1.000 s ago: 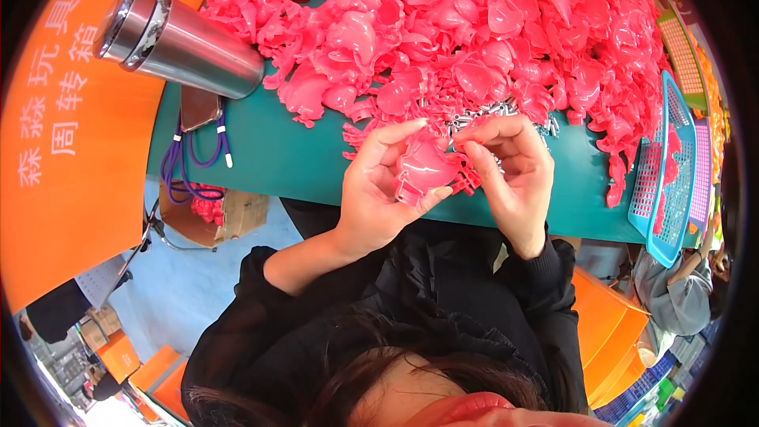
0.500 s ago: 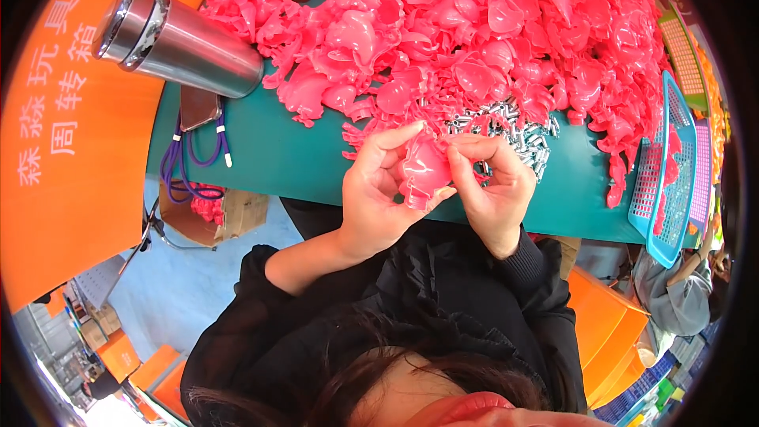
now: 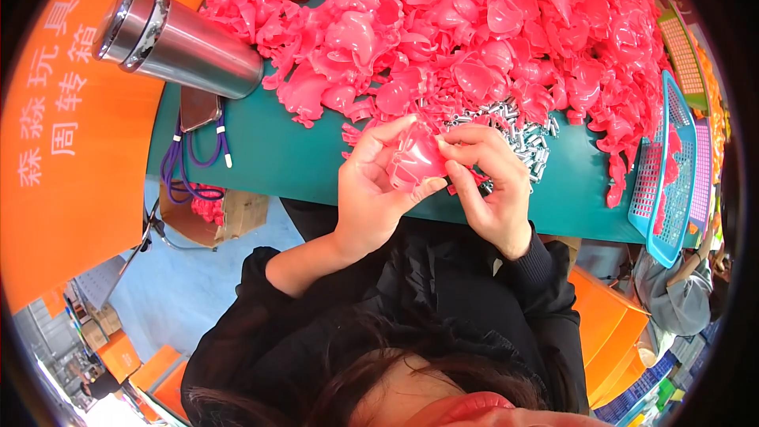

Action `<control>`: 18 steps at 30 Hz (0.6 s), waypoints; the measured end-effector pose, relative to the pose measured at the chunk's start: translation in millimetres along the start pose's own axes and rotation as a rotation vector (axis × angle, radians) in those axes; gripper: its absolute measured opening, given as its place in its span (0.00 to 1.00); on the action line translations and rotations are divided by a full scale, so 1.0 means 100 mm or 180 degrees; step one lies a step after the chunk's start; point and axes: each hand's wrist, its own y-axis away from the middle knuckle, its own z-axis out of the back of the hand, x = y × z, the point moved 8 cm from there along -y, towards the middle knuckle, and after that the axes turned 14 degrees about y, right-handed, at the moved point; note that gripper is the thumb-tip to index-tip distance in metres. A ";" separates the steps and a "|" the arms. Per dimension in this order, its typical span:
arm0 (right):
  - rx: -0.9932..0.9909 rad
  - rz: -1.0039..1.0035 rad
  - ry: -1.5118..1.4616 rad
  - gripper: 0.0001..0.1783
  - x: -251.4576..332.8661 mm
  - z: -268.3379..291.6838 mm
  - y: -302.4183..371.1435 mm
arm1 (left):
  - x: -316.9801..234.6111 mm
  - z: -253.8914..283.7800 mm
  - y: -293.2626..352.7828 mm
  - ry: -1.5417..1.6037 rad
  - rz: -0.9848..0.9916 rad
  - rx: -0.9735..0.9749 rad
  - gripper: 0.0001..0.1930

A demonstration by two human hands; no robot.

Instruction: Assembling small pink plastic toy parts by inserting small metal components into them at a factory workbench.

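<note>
My left hand (image 3: 368, 182) is closed around a glossy pink hollow plastic piece (image 3: 419, 158), thumb below and fingers behind it. The piece is tilted, with its rounded face showing. At its right edge my right hand (image 3: 494, 182) is closed in a pinch, fingertips touching the rim. Whatever small thing may lie between those fingertips is hidden. Just beyond the hands lies a heap of small silvery metal tubes (image 3: 531, 142). A large pile of similar pink pieces (image 3: 490, 16) with ragged edges covers the far part of the green tabletop (image 3: 292, 162).
A steel flask (image 3: 198, 43) lies toward the left, beside a dark phone (image 3: 199, 107) with a purple cord (image 3: 168, 162). Blue plastic baskets (image 3: 670, 182) stand at the right edge. An orange box (image 3: 63, 213) rises at left; a cardboard box (image 3: 241, 213) sits below the table.
The pink piece has turned in my hands and shows more of its rounded face. Both hands have shifted slightly; the right fingertips have moved along its right edge.
</note>
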 end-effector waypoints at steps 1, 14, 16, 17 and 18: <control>0.0061 -0.0031 -0.0017 0.10 0.00 0.00 0.00 | 0.01 0.00 0.01 0.0062 0.0061 -0.0011 0.34; 0.0059 0.1006 0.0440 0.20 0.22 0.08 0.17 | 0.33 -0.20 0.22 0.2594 0.2060 0.0412 0.29; -0.0010 0.1132 0.0656 0.20 0.24 0.01 0.22 | 0.35 -0.12 0.14 0.2499 0.1812 0.0265 0.22; -0.0009 0.1126 0.0662 0.20 0.24 -0.03 0.25 | 0.37 -0.13 0.14 0.2503 0.1819 0.0268 0.22; -0.0112 0.1056 0.0673 0.20 0.25 -0.05 0.29 | 0.33 -0.08 0.10 0.2009 0.1423 0.0313 0.21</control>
